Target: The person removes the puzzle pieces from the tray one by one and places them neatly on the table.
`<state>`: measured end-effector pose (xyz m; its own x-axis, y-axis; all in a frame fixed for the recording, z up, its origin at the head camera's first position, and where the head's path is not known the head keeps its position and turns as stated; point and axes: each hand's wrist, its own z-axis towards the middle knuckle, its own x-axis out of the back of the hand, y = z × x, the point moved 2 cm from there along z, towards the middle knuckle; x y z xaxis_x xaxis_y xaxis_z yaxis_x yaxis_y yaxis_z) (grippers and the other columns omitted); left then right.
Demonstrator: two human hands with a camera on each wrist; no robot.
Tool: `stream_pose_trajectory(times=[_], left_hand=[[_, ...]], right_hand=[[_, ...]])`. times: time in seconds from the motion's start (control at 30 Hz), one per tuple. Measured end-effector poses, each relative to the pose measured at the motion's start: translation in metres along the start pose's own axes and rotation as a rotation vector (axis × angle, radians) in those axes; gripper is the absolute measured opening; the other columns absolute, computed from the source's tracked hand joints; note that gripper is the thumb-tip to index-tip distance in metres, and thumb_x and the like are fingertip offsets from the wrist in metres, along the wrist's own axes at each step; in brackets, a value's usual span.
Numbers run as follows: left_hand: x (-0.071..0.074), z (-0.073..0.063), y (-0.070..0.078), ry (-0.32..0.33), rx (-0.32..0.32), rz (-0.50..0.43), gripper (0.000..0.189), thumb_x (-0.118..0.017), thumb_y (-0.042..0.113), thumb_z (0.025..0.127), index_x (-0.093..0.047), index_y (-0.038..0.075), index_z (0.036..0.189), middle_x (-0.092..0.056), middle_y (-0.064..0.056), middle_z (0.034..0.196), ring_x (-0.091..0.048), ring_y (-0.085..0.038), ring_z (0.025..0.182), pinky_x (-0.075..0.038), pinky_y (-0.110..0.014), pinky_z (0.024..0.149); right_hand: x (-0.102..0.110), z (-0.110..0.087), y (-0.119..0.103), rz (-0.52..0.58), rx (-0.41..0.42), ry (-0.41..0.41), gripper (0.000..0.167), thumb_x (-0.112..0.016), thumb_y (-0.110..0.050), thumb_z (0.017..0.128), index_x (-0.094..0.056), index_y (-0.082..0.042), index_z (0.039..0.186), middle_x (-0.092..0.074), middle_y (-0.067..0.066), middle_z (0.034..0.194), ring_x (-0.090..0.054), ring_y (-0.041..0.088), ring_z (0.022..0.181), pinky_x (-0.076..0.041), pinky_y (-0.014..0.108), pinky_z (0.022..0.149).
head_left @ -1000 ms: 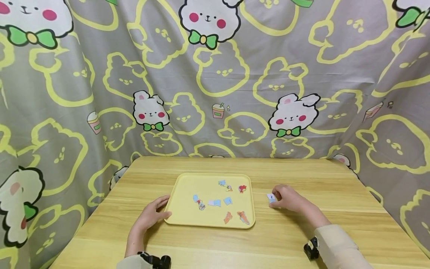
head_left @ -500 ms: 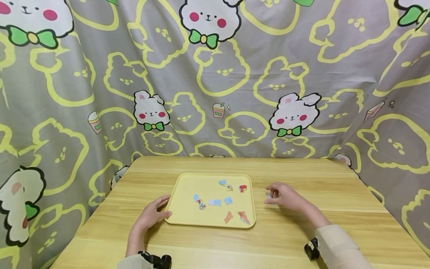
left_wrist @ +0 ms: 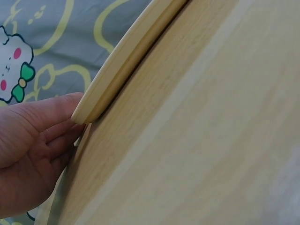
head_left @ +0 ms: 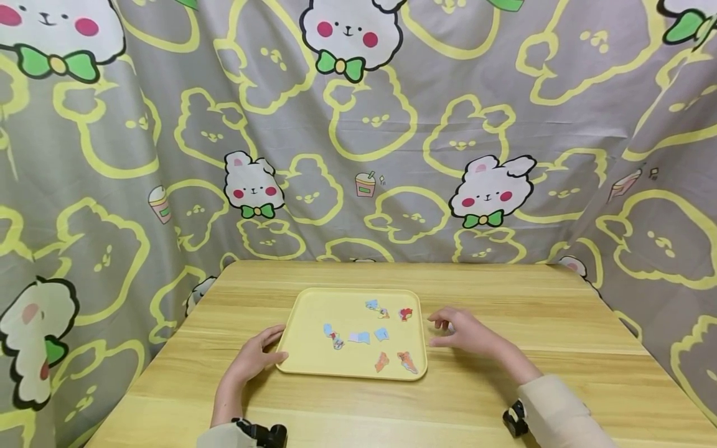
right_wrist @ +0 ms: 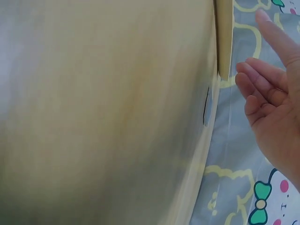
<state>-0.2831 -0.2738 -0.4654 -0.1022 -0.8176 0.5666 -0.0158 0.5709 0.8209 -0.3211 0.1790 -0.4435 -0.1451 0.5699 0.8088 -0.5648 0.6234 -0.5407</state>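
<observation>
Though just beside tray [head_left: 330,308], right hand [head_left: 463,332] empty, half-spread; left rim [head_left: 294,307] in left hand [head_left: 254,353].

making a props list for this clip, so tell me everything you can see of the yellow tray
The tray is pale yellow and rectangular, with rounded corners and a low raised rim; it looks like smooth plastic. It lies flat on the wood-grain table, long side toward the person. Small printed pieces lie in it, mostly in its right half. The left hand touches its left edge; the right hand is close beside its right edge.
</observation>
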Motion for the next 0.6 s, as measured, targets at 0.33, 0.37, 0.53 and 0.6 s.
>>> stream_pose_trajectory(times=[0.33,0.37,0.53,0.6], left_hand=[[-0.001,0.0,0.001,0.011,-0.004,0.017,0.067,-0.073,0.009,0.086,-0.044,0.003,0.146,-0.053,-0.021,0.143,-0.034,-0.043,0.143,-0.023,-0.06,0.118],[-0.001,-0.001,0.001,0.011,-0.004,0.016,0.067,-0.073,0.009,0.086,-0.044,0.003,0.146,-0.053,-0.021,0.143,-0.034,-0.043,0.143,-0.023,-0.06,0.118],[0.0,-0.001,0.001,0.01,-0.007,0.023,0.067,-0.073,0.01,0.086,-0.044,0.003,0.146,-0.053,-0.021,0.143,-0.033,-0.043,0.144,-0.023,-0.06,0.118],[0.0,-0.001,0.001,0.01,-0.007,0.024,0.067,-0.073,0.01,0.086,-0.044,0.003,0.146,-0.053,-0.021,0.143,-0.033,-0.043,0.144,-0.024,-0.06,0.118]], right_hand=[[-0.008,0.004,-0.012,-0.003,0.044,-0.045,0.052,-0.08,-0.031,0.08,-0.065,0.004,0.115,-0.064,0.005,0.094,-0.056,0.014,0.086,-0.051,0.027,0.074],[-0.008,0.005,-0.013,-0.008,0.057,-0.051,0.052,-0.08,-0.032,0.08,-0.065,0.004,0.115,-0.064,0.005,0.093,-0.056,0.014,0.085,-0.051,0.027,0.074],[-0.013,0.007,-0.019,-0.009,0.096,-0.079,0.05,-0.08,-0.033,0.08,-0.065,0.003,0.112,-0.061,0.003,0.091,-0.054,0.013,0.084,-0.05,0.026,0.074],[-0.014,0.008,-0.022,-0.009,0.103,-0.094,0.048,-0.08,-0.031,0.08,-0.065,0.003,0.111,-0.06,0.003,0.091,-0.053,0.012,0.084,-0.049,0.025,0.074]])
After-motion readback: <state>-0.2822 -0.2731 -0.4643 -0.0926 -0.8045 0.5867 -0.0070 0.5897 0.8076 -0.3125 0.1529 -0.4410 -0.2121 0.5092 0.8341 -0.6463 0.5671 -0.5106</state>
